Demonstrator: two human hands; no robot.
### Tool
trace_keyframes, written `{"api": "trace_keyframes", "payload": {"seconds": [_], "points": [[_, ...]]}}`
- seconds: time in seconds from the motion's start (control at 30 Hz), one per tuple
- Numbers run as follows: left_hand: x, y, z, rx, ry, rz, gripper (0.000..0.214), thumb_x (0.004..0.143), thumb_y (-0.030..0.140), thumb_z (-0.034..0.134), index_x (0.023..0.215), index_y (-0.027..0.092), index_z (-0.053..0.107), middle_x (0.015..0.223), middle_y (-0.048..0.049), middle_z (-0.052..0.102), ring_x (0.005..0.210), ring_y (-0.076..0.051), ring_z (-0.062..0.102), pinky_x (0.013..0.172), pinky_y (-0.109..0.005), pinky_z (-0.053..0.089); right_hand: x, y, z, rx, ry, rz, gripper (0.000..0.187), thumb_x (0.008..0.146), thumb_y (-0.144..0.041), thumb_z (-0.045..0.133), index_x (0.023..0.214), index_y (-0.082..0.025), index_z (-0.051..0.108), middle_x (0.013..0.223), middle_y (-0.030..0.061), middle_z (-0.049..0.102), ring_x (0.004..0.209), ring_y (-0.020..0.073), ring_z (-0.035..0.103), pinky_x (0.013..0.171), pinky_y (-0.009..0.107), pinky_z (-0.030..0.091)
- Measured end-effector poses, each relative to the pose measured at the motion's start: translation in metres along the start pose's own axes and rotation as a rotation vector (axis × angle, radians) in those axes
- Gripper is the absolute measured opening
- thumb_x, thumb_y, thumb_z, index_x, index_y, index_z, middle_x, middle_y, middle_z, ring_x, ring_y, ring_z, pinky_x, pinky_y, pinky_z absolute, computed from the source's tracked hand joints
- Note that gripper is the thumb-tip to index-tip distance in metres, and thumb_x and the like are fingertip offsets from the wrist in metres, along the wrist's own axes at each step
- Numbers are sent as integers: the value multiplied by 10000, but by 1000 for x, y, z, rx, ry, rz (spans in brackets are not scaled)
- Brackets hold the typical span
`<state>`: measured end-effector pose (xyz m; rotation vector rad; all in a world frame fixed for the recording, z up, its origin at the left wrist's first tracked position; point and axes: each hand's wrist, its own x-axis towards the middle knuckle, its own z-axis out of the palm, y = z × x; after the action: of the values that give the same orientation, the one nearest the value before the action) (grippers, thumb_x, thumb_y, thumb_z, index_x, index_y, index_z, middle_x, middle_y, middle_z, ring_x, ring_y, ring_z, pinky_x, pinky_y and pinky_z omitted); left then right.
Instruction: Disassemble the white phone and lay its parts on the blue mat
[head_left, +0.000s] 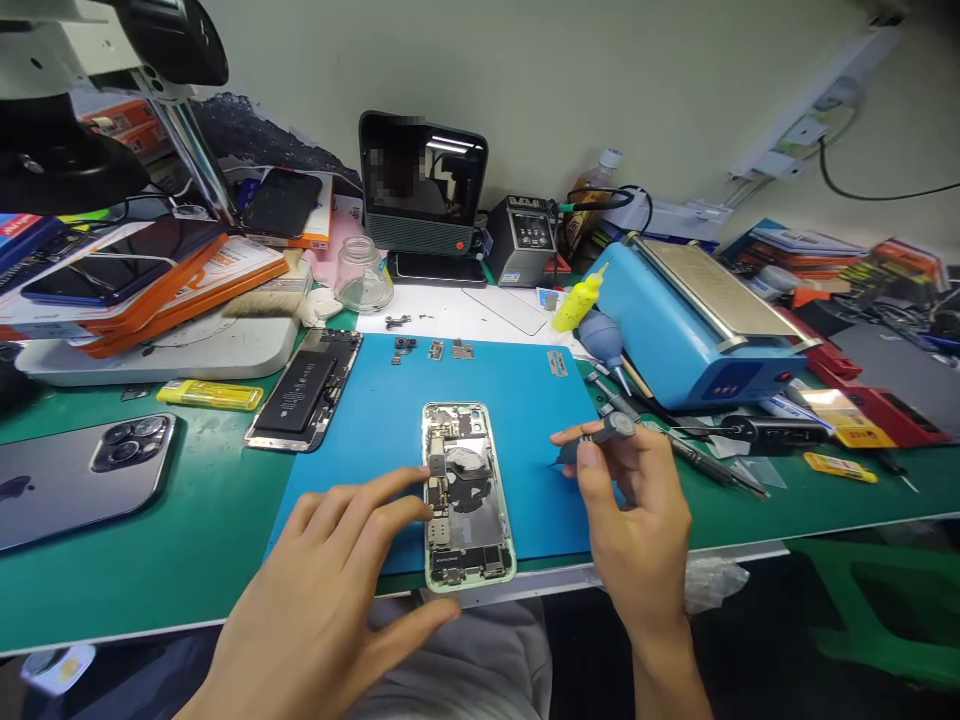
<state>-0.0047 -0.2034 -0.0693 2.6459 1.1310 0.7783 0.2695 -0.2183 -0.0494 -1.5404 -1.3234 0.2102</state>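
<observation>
An opened phone body (466, 490) with its inner parts exposed lies on a blue mat (480, 395) near the table's front edge. My left hand (337, 580) rests at its left side, fingers spread, fingertips touching the frame. My right hand (637, 505) is to the right of the phone, pinching a small grey screwdriver (604, 432) whose tip points left and down toward the mat. Small removed parts (431, 348) lie along the mat's far edge.
A removed screen and battery assembly (304, 390) lies at the mat's left, with a grey phone (82, 475) face down further left. A blue heating machine (690, 320) stands at right, with tools (705, 455), a yellow bottle (579, 298), a glass jar (362, 273) and a small monitor (422, 185) behind.
</observation>
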Motion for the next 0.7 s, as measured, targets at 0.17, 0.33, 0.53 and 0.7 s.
{"api": "trace_keyframes", "payload": {"seconds": [0.17,0.33,0.53,0.7], "points": [[1,-2,1,-47,-8,-48,479,1026,539,746,1401,296,575,1525,-39,695,1221,-302,706,932,-436,510,2,0,-2,16,-74,37,124,1105,-386,609,1185,-292,618,1038,8,793,910,170,754,731,299,615],[5,-4,3,-58,-8,-54,489,1028,566,741,1409,310,574,1514,-47,707,1211,-306,733,900,-432,552,8,3,-4,46,-119,111,211,1111,-473,574,1177,-274,603,1021,30,791,749,152,686,614,279,559],[13,-5,2,-100,-29,-55,548,1003,580,764,1431,326,534,1470,-64,723,1194,-320,758,904,-440,581,10,3,-4,65,-132,106,223,1111,-467,558,1176,-257,590,1013,53,791,729,150,667,567,260,544],[24,0,6,-111,-47,-91,598,982,488,812,1456,327,486,1452,-77,713,1186,-339,758,878,-441,585,4,2,-5,38,-101,56,172,1108,-417,572,1129,-247,594,1020,56,793,720,146,708,543,245,556]]}}
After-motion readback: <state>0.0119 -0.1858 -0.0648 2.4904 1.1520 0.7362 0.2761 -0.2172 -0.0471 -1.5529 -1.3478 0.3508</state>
